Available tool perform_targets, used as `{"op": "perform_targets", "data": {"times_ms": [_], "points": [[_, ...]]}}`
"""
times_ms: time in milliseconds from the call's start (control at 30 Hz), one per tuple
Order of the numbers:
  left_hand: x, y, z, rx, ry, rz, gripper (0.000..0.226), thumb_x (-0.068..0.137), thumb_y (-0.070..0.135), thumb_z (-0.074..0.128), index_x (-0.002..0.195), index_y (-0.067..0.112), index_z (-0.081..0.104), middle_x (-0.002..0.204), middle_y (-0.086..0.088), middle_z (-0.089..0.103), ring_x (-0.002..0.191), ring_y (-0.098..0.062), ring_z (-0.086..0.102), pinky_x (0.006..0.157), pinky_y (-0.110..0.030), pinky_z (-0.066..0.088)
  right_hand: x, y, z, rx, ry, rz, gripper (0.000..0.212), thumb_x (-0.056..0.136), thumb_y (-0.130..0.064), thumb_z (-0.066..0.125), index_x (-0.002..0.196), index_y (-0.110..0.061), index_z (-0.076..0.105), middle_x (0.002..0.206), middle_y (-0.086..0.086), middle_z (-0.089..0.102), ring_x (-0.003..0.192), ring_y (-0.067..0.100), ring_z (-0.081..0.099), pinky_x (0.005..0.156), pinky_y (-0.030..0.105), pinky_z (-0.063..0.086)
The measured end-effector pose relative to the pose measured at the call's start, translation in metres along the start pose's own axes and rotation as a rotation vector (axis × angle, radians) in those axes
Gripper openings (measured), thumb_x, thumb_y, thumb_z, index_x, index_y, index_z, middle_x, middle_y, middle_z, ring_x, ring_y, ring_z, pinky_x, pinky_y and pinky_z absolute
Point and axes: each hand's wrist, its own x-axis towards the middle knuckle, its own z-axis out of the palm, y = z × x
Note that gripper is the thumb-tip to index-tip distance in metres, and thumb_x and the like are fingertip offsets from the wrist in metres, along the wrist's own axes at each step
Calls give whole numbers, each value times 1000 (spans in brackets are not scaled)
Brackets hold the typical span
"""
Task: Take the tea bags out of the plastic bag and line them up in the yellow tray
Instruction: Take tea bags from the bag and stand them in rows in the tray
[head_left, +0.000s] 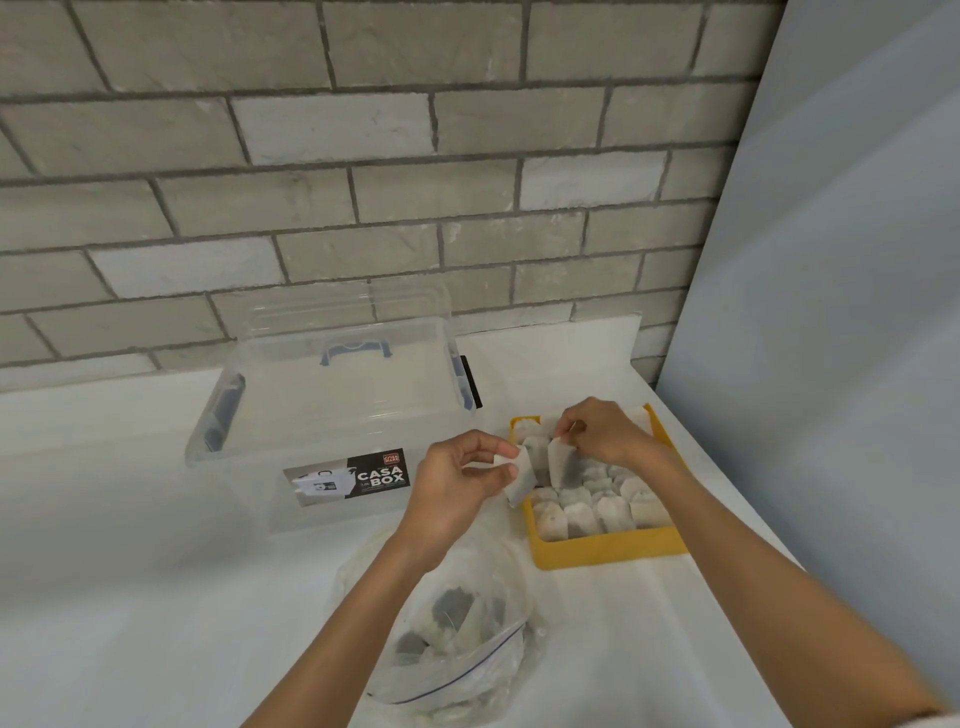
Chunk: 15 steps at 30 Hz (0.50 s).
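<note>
Many tea bags (597, 512) in yellow tray (608, 552) — several in plastic bag (483, 675)

Soft even indoor light, faint shadows, slightly soft focus, wide-angle bending at the edges

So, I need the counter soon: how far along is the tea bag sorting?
Well along. Rows of tea bags already fill most of the yellow tray. The left hand and right hand each pinch one more bag above it. Several are left in the plastic bag.
</note>
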Motion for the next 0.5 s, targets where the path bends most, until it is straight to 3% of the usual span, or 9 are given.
{"op": "perform_targets", "data": {"times_ms": [167,367,500], "points": [[2,-5,-3,21,0,-23,16,78,5,75,89,17,72,100,-3,68,78,1,62,85,-42,56,14,7,14,24,96,28,26,90,4,46,98,-4,69,112,13,65,96,26,60,75,25,46],[5,-4,0,-4,-26,-30,21,78,3,74,91,19,70,101,-3,65,86,-24,68,88,-49,54,14,10,21,57,146,62,15,89,2,50,97,-5,62,104,16,63,87,25,57,78,33,51],[10,-3,6,30,-70,-26,27,78,1,73,91,24,69,104,1,65,82,-32,70,90,-51,53,6,7,12,80,215,45,19,90,0,51,104,-5,62,104,15,64,82,22,55,70,28,48]]}}
